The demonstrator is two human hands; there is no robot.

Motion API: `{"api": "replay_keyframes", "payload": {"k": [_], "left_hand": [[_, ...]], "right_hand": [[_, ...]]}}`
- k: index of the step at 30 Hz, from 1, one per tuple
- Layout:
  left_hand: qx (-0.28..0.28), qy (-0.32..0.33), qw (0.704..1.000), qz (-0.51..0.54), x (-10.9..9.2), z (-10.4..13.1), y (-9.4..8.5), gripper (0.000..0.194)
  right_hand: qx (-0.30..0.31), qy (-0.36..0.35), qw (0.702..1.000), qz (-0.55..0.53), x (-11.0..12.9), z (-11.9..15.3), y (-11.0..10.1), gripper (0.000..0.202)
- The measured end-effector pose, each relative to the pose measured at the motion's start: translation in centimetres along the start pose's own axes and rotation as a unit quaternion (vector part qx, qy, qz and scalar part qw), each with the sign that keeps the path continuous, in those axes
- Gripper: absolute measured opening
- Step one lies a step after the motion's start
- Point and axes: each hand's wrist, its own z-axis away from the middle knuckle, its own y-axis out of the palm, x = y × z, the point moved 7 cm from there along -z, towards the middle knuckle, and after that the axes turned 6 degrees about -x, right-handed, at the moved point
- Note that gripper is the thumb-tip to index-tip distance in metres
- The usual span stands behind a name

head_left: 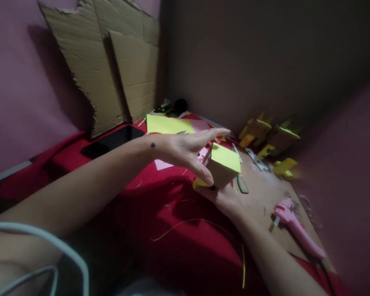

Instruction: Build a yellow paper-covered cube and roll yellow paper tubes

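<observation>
A small yellow paper box [224, 164] is held up over the red cloth, one flat side facing upward. My right hand [220, 199] holds it from below, its fingers partly hidden behind the box. A yellow rounded piece [201, 183] shows at the box's lower left, by my right fingertips. My left hand [188, 151] is at the left of the box with its fingers stretched out and its thumb apart. The left thumb tip is close to the box's lower left corner; whether it touches cannot be made out.
Behind my hands lie yellow paper [166, 123], scissors [181, 132] and a dark phone or tablet [112, 139]. Cardboard sheets [111, 70] lean at the left wall. On the right-hand board [259, 197] are a pink glue gun [299, 230], markers [256, 159] and yellow box figures [282, 137].
</observation>
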Motion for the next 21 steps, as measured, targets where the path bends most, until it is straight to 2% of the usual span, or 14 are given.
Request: {"api": "replay_keyframes", "payload": {"k": [2, 4, 6, 8, 10, 13, 15, 18, 19, 21], "left_hand": [[0.009, 0.003, 1.000, 0.009, 0.1, -0.2, 0.7, 0.112], [0.015, -0.001, 1.000, 0.020, 0.1, -0.6, 1.1, 0.103], [0.004, 0.005, 0.999, 0.039, -0.2, -1.3, 0.8, 0.094], [-0.042, 0.009, 0.996, 0.076, -0.5, -2.5, -0.3, 0.091], [-0.116, 0.000, 0.989, 0.097, -0.4, -4.3, -1.7, 0.092], [-0.196, -0.004, 0.980, 0.042, 0.9, -8.1, -2.4, 0.094], [-0.200, 0.005, 0.980, 0.015, 2.7, -11.0, -1.2, 0.095], [-0.202, 0.025, 0.978, -0.032, 5.8, -14.4, 1.8, 0.095], [-0.196, 0.033, 0.979, -0.045, 6.8, -15.2, 2.9, 0.089], [-0.179, 0.044, 0.981, -0.065, 8.3, -16.0, 4.6, 0.063]], "right_hand": [[-0.011, -0.019, 1.000, -0.014, 0.3, 0.0, 0.0, 0.022], [-0.027, -0.030, 0.999, -0.033, 0.4, 0.0, -0.1, 0.035], [-0.042, -0.007, 0.998, -0.053, 0.0, 0.0, -0.1, 0.044], [-0.057, 0.044, 0.995, -0.074, -0.7, 0.0, -0.1, 0.046], [-0.067, 0.065, 0.990, -0.109, -0.7, 0.1, -0.2, 0.042], [-0.079, -0.014, 0.982, -0.170, 1.1, 0.3, -0.8, 0.026], [-0.107, -0.073, 0.976, -0.177, 2.1, 0.7, -1.6, 0.024], [-0.141, -0.143, 0.972, -0.124, 2.6, 1.3, -2.4, 0.027], [-0.149, -0.172, 0.969, -0.101, 2.7, 1.5, -2.6, 0.030], [-0.170, -0.221, 0.958, -0.063, 2.7, 1.7, -2.9, 0.038]]}}
